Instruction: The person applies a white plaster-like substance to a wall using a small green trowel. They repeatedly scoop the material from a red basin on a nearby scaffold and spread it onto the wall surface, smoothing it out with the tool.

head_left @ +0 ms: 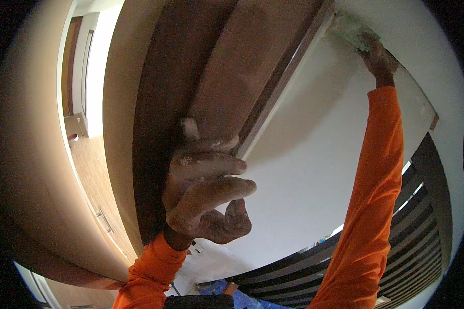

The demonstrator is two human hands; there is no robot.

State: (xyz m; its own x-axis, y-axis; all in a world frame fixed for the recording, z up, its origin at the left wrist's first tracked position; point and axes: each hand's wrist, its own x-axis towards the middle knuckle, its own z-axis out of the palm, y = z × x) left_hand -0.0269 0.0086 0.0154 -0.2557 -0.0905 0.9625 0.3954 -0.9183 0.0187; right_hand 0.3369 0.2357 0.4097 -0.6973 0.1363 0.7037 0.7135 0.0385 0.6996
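At the upper right, my right hand (380, 61) reaches far up with the arm stretched. It presses a thin, pale green sheet (351, 30) against the white wall (299, 180), near the top; its material I cannot make out. My left hand (206, 193) is in the middle, close in front of the brown wooden frame (232, 72). Whitish dust coats its fingers, which are loosely bent and apart, with nothing visible between them. The thumb and forefinger appear to rest on the wood, though the exact contact is hard to judge.
A dark slatted panel (417, 226) runs along the lower right. On the left, beyond a tan door-like panel (31, 154), lie a bright opening and a wood-toned floor (90, 165). Something blue (214, 287) lies at the bottom. Orange sleeves cover both arms.
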